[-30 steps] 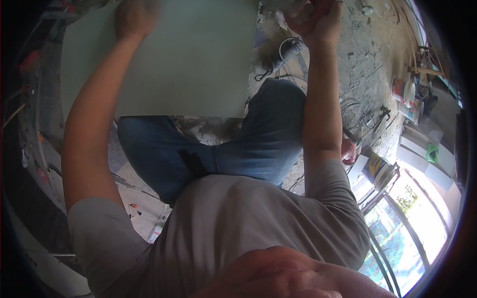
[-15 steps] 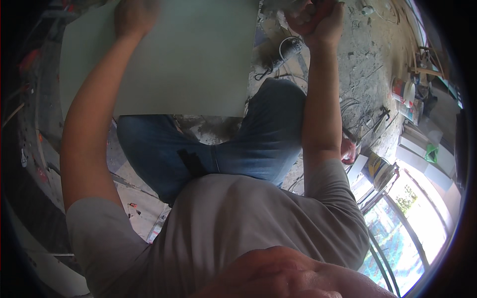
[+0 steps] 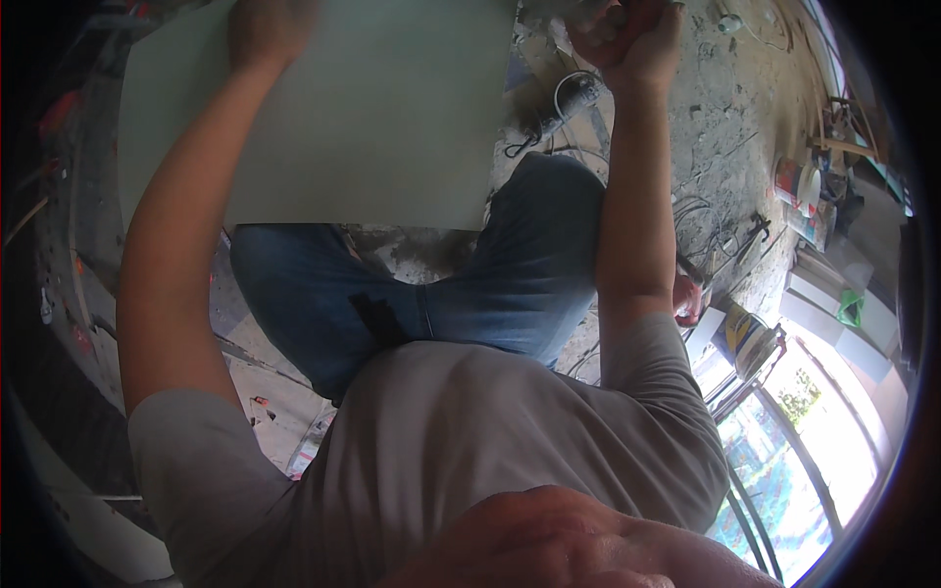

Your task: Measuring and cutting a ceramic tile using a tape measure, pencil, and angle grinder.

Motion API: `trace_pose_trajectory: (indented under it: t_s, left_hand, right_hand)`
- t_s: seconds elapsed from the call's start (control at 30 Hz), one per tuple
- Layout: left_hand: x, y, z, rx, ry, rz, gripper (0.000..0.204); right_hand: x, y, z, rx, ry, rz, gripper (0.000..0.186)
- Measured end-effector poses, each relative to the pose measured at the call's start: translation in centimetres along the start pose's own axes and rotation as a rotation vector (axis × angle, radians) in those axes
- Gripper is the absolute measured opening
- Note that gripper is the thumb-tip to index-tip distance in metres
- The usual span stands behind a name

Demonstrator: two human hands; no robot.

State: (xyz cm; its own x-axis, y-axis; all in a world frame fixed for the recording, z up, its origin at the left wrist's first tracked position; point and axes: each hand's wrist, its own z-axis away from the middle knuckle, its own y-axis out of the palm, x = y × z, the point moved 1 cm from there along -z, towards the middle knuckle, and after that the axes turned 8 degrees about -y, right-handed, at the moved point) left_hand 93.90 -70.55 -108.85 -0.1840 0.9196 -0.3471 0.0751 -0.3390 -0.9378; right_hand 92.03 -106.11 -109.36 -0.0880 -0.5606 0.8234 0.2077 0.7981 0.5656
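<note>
A large pale grey-green flat panel (image 3: 382,127) lies in front of me, its near edge over my spread knees. At the panel's far left part is my left hand (image 3: 270,34), its back toward me. The fingers of that hand run into the dark upper rim and do not show. Beyond the panel's right edge, my right hand (image 3: 632,44) is turned partly palm up with its fingers curled. Something greyish and blurred seems to be in its grip, but I cannot make out what it is.
A dark cylindrical tool (image 3: 573,98) with a white cable lies between the panel and my right forearm. Rough, stained concrete floor stretches to the right, with loose cables (image 3: 696,211), a white-and-red bucket (image 3: 804,186) and a tipped tub (image 3: 745,338). A window (image 3: 784,461) stands lower right.
The whole view has shifted very slightly. Both hands keep nearly the same places, and the panel lies as before.
</note>
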Motion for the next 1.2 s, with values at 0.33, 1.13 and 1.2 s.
trace_pose_trajectory:
  t_s: [0.33,1.13,1.2]
  left_hand:
    - [0.8,0.5,-0.2,0.005,0.009,0.106,0.039]
    - [0.2,0.0,-0.2,0.034,0.004,0.006,0.038]
    - [1.1,0.5,-0.2,-0.029,0.049,0.001,0.038]
  right_hand:
    - [-0.4,-0.4,-0.3,0.054,-0.011,-0.068,0.059]
    - [1.7,1.1,1.5,0.024,0.045,0.043,0.063]
    - [1.5,0.7,1.4,0.081,0.047,0.013,0.063]
